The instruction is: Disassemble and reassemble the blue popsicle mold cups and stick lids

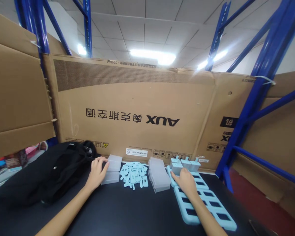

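Note:
My left hand [96, 172] is at the left stack of translucent plastic mold cups [112, 177], fingers bent and thumb apart, with nothing visible between them. My right hand [186, 183] reaches over a light blue tray with rectangular openings [200, 181]. Its thumb and fingers are around the sides of an ice-pop mold [177, 168] at the tray's far left corner; some fingertips are hidden. More molds with blue stick handles [186, 163] stand upright beside it. A pile of light blue sticks [134, 174] lies between the hands, next to a second stack of translucent cups [158, 175].
Another blue tray [217, 218] lies nearer me on the black table [127, 211]. A black cloth item [49, 170] lies at the left. A cardboard panel [137, 95] closes off the back, with blue metal rack posts [253, 95] at the sides.

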`<act>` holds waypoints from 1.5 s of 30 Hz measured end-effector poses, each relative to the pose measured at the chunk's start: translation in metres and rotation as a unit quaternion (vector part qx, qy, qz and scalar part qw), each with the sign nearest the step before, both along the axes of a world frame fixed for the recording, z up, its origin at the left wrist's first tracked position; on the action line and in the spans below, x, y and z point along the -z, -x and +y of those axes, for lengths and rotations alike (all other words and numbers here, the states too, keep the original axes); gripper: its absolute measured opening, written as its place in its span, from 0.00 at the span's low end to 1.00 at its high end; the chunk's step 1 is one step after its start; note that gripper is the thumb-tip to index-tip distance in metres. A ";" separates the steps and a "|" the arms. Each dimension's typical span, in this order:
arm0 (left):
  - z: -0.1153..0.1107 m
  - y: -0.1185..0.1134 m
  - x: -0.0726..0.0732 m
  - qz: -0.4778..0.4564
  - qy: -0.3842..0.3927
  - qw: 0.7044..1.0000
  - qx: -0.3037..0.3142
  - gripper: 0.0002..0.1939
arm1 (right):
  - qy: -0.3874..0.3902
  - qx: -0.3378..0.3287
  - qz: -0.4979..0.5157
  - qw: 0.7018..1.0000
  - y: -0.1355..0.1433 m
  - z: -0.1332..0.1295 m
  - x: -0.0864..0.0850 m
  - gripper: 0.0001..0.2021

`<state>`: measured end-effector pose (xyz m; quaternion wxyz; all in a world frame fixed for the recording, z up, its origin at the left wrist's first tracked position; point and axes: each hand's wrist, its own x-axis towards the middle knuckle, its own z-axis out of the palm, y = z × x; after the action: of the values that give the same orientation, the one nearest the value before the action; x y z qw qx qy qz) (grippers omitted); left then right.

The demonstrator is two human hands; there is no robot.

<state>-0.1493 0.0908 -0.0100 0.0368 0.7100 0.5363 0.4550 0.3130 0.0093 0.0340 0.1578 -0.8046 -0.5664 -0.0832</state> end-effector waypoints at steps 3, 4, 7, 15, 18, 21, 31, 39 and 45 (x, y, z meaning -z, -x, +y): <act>-0.001 -0.001 0.000 0.005 -0.005 1.000 -0.002 0.16 | 0.005 0.025 0.042 0.999 -0.003 0.002 -0.005 0.28; -0.001 -0.001 -0.001 0.007 -0.007 1.000 -0.004 0.16 | 0.007 0.032 0.057 0.998 -0.005 0.003 -0.008 0.29; -0.005 -0.001 -0.007 0.010 -0.025 1.000 -0.016 0.16 | 0.002 0.044 0.093 0.995 -0.012 0.002 -0.017 0.28; -0.061 -0.068 -0.085 0.037 0.058 0.977 0.202 0.15 | -0.035 -0.055 0.168 0.984 0.037 -0.042 -0.065 0.16; -0.081 -0.112 -0.119 0.057 0.155 0.941 0.296 0.21 | 0.003 -0.189 0.215 0.958 0.088 -0.066 -0.070 0.11; -0.082 -0.141 -0.133 0.051 0.199 0.900 0.385 0.18 | 0.040 -0.256 0.267 0.928 0.120 -0.078 -0.061 0.09; -0.049 -0.151 -0.121 -0.048 0.338 0.795 0.501 0.11 | 0.175 -0.249 0.313 0.900 0.128 -0.081 -0.029 0.10; -0.018 -0.138 -0.104 -0.118 0.421 0.796 0.418 0.10 | 0.175 -0.254 0.365 0.878 0.125 -0.088 -0.009 0.14; 0.018 -0.123 -0.084 -0.137 0.353 0.902 0.209 0.12 | 0.176 -0.206 0.405 0.873 0.128 -0.089 -0.006 0.20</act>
<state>-0.0263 0.1089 0.0742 0.4523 0.6765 0.4910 0.3109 0.1847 -0.0798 0.0396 0.2426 -0.6475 -0.6109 0.3856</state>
